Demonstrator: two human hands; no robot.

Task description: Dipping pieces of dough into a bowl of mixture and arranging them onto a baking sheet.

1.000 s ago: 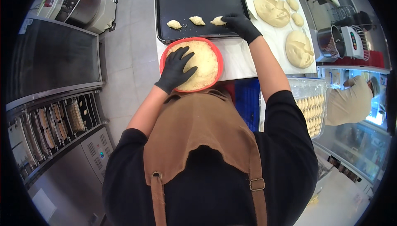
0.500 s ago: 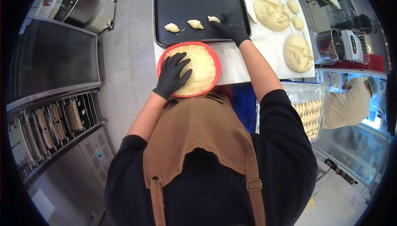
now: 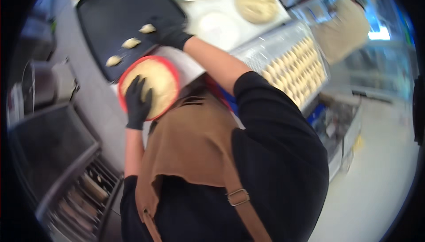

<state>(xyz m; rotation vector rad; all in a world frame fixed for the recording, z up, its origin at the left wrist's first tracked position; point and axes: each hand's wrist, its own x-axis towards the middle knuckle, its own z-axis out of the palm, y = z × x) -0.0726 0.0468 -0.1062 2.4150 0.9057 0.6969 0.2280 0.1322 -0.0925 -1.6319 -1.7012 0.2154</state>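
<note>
Left hand (image 3: 138, 102), gloved black, lies flat and spread on the dough in the red bowl (image 3: 170, 71). The bowl sits just below the black tray (image 3: 115, 7). Right hand (image 3: 168, 33) rests on the tray beside three dough pieces (image 3: 131, 43); its grip cannot be told.

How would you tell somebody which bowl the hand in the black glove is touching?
Find the big black baking tray. Just below its near edge sits a round red bowl full of pale dough, with the left hand on it. It is the only red-rimmed thing there.
</note>
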